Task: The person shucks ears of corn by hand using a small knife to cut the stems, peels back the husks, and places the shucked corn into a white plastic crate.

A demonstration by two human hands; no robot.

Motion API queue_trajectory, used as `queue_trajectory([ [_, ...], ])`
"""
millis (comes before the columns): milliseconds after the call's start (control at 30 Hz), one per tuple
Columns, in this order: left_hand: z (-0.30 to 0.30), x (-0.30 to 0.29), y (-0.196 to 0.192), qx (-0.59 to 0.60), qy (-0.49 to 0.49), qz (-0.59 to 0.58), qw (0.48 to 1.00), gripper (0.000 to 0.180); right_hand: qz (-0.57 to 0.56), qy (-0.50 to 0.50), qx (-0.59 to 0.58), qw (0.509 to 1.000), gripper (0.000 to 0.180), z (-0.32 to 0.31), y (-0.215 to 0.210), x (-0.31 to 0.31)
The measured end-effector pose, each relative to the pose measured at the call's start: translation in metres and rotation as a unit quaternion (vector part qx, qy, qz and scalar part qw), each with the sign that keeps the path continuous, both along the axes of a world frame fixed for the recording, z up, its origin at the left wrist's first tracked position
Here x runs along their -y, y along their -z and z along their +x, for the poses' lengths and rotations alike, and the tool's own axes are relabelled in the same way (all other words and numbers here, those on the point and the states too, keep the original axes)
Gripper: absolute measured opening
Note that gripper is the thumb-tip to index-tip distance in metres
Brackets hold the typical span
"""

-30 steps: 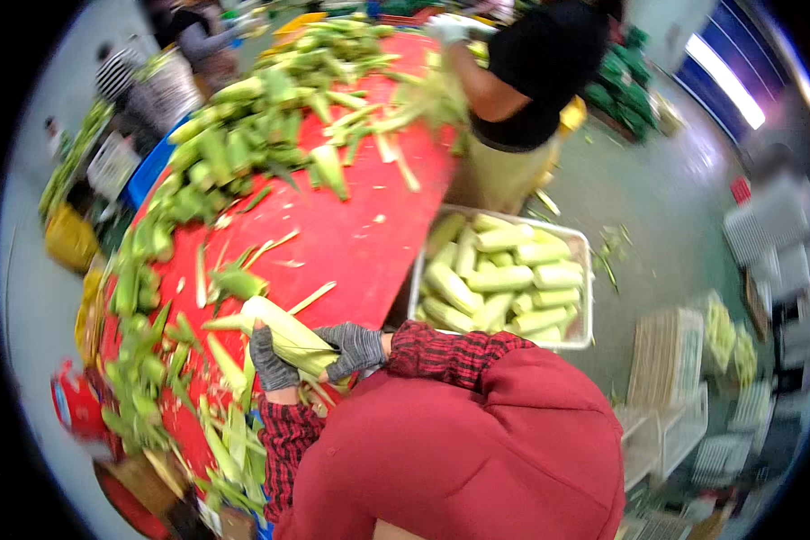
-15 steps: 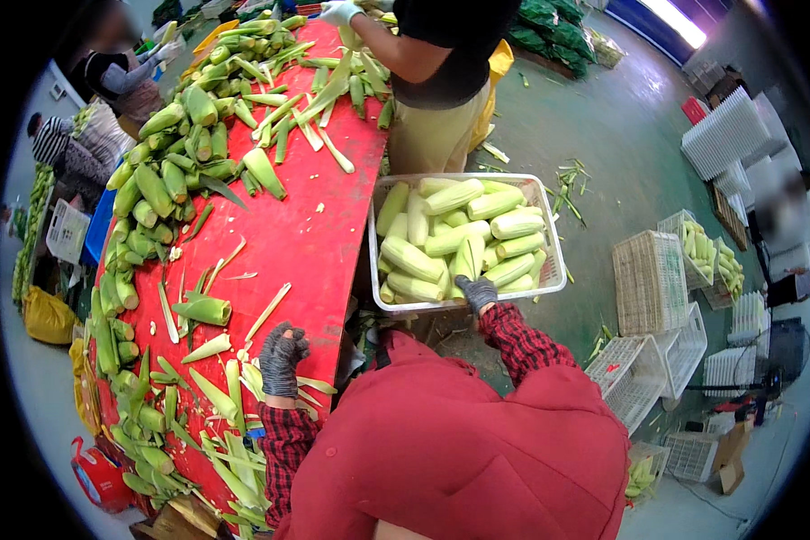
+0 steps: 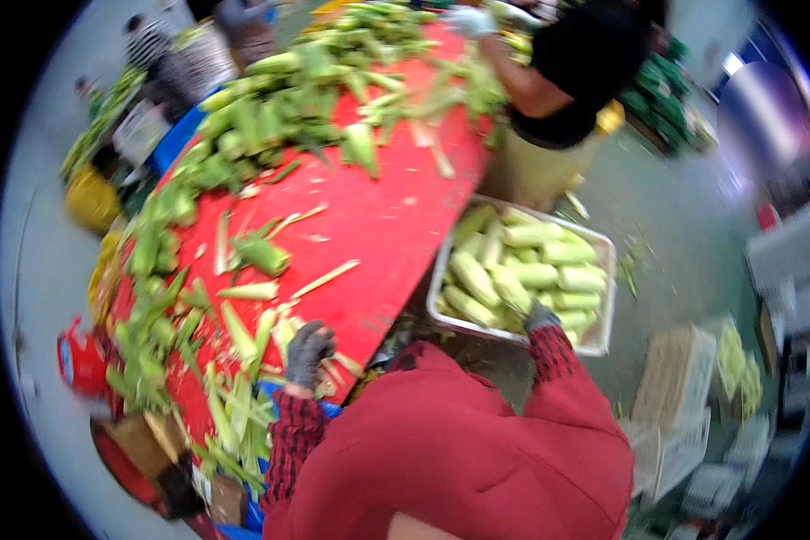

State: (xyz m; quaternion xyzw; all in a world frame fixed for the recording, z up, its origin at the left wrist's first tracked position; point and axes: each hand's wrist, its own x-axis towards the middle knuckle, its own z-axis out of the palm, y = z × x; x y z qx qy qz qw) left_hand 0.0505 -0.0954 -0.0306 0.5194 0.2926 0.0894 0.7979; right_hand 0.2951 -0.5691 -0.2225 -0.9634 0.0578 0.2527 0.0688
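Note:
My left hand (image 3: pixel 310 354), in a grey glove, hovers over the near edge of the red table (image 3: pixel 369 261). Its fingers are curled in and nothing shows in them. Gloved as well, my right hand (image 3: pixel 541 317) rests among husked corn ears in a white plastic crate (image 3: pixel 610 301). It touches the near end of a pale green corn ear (image 3: pixel 511 290); blur hides whether its fingers grip. Loose husks (image 3: pixel 238 333) and a partly husked ear (image 3: pixel 263 256) lie on the table beyond my left hand.
Unhusked corn (image 3: pixel 243 126) is heaped along the table's far left side. A co-worker in a black top (image 3: pixel 585 72) stands just beyond the crate. White crates (image 3: pixel 675 378) stand on the floor at right, and a red bucket (image 3: pixel 83 357) at far left.
The view has swung, shifting the table and crate rightward and blurring the picture. The ear by my right hand, tilted up before, now lies flatter among the others. My left hand stays curled.

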Motion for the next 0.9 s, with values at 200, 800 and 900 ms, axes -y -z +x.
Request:
queue_trajectory([
  [200, -0.001, -0.007, -0.002, 0.031, -0.049, -0.025, 0.998, 0.031, 0.126, -0.177, 0.142, 0.966, 0.037, -0.008, -0.059, -0.036],
  [800, -0.08, -0.022, 0.019, -0.043, -0.514, 0.112, 0.849, 0.024, 0.629, -0.486, -0.122, 0.594, 0.034, -0.007, -0.131, -0.598],
  [900, -0.116, -0.01, 0.051, -0.132, -0.551, 0.181, 0.804, 0.019, 0.495, -0.604, -0.108, 0.615, 0.042, -0.076, -0.16, -0.673],
])
